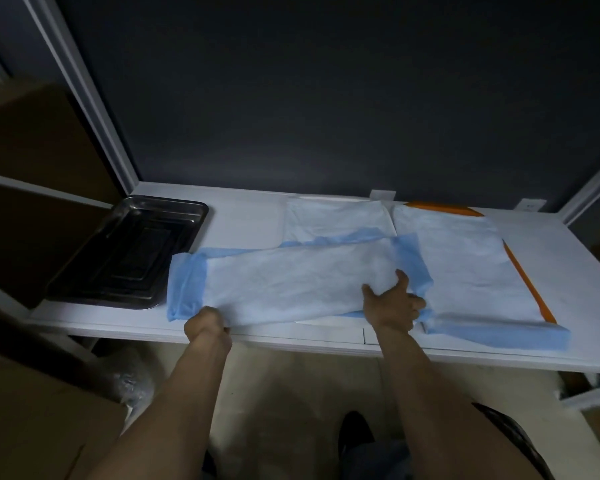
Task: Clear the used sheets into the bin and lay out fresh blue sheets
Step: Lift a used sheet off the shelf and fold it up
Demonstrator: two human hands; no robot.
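Observation:
A long blue-edged sheet [284, 282], white side up, lies across the middle of the white table [246, 223] near its front edge. My left hand [207, 325] pinches its near left edge at the table front. My right hand [392, 303] grips its right end, thumb on top and fingers curled under. A second sheet [465, 268] lies flat at the right over an orange tray [530, 285], its blue border folded along the front. A third sheet [336, 220] lies behind the held one.
A dark metal tray [129, 251] sits at the table's left end. Cardboard boxes [32, 140] stand at the left. A dark wall backs the table. Floor and dark shoes show below the table's front edge.

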